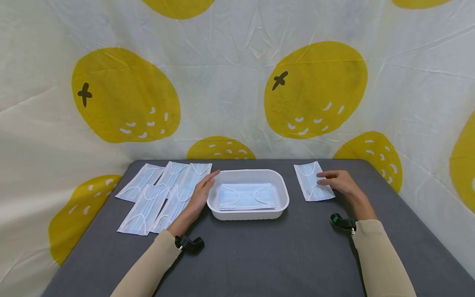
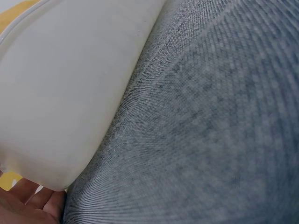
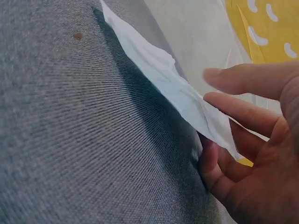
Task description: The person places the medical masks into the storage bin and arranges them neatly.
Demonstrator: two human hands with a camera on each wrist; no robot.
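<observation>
A white plastic basin (image 1: 248, 215) stands mid-table with pale blue face masks (image 1: 246, 196) lying flat inside. At its left end, my left hand (image 1: 200, 194) touches the wall with fingers mostly straight. The left wrist view shows these fingers (image 2: 39, 203) close by the basin's corner. To the right of the basin, my right hand (image 1: 341, 181) holds a single face mask (image 1: 309, 179) by its right side. In the right wrist view this mask (image 3: 163, 86) is tilted off the cloth, its edge among the fingers and a shadow beneath it.
Several overlapping face masks (image 1: 163, 194) lie on the left of the table, beside my left hand. The table (image 1: 267, 260) has a dark grey cloth cover. Behind it hangs a pale curtain (image 1: 222, 82) with large yellow fruit prints.
</observation>
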